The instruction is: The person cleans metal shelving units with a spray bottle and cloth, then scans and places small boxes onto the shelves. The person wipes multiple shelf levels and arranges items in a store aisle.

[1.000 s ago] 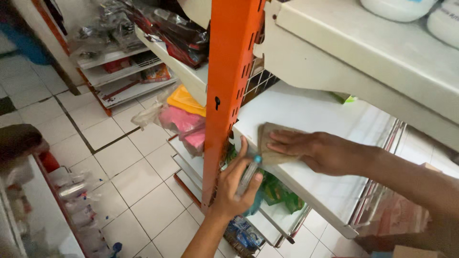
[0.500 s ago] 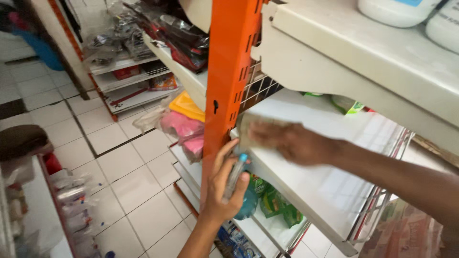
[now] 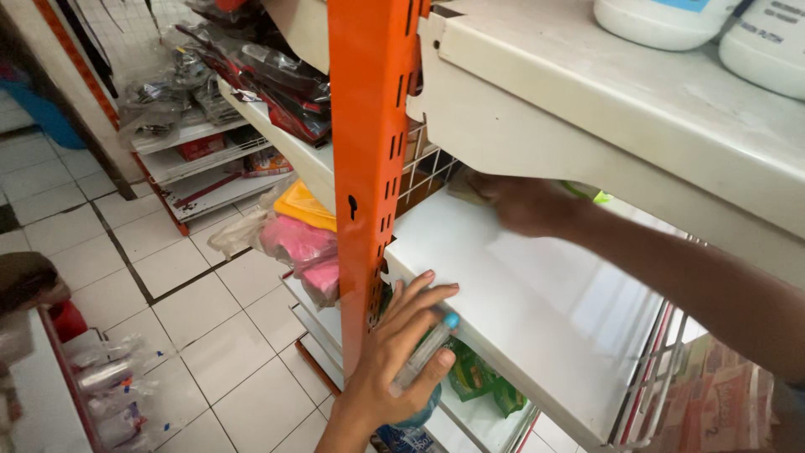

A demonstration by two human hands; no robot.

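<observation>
My right hand (image 3: pixel 521 201) reaches deep onto the white shelf (image 3: pixel 537 310), pressing a greyish cloth (image 3: pixel 465 186) flat against its back left corner under the upper shelf. My left hand (image 3: pixel 401 352) rests at the shelf's front edge beside the orange upright post (image 3: pixel 369 151), gripping a small clear bottle with a blue cap (image 3: pixel 423 352) between thumb and fingers. The cloth is mostly hidden by my right hand.
White bottles (image 3: pixel 671 21) stand on the upper shelf. Pink and yellow packets (image 3: pixel 298 235) lie on the neighbouring shelf at left. Green packets (image 3: pixel 478 377) sit below. Bagged goods (image 3: pixel 109 377) hang at lower left above a white tiled floor (image 3: pixel 193 319).
My right hand has slid the cloth from the shelf's front toward the back corner. My left hand has stayed by the post with the bottle.
</observation>
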